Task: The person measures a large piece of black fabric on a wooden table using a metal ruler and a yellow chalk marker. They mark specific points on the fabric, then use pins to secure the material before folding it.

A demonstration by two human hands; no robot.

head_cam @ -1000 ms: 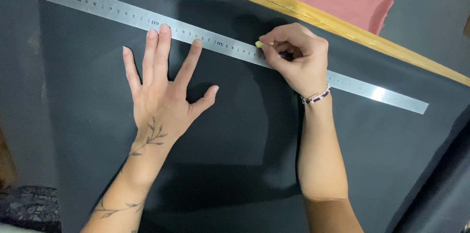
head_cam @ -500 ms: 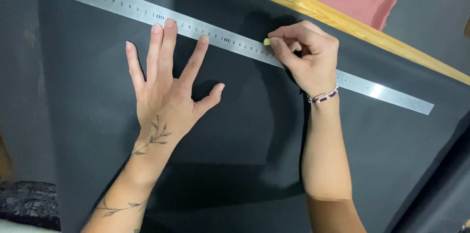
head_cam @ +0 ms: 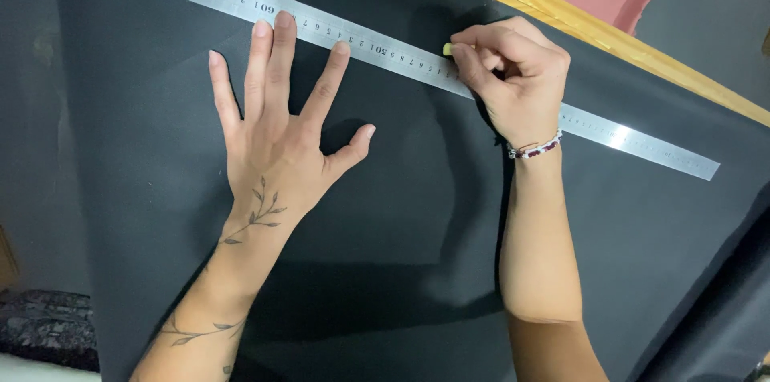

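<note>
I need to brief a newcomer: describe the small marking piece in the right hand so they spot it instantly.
Start at the dark fabric that fills the view, then follow the long steel ruler slanting across its top. Where the right hand meets the ruler's edge, a small pale yellow-green chalk piece pokes from the pinched fingertips. It is the only light-coloured bit on the dark cloth, unlike the flat left hand holding nothing.

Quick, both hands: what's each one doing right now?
Left hand: open, spread flat, fingertips on the steel ruler.
Right hand: closed on a small yellowish chalk.
</note>
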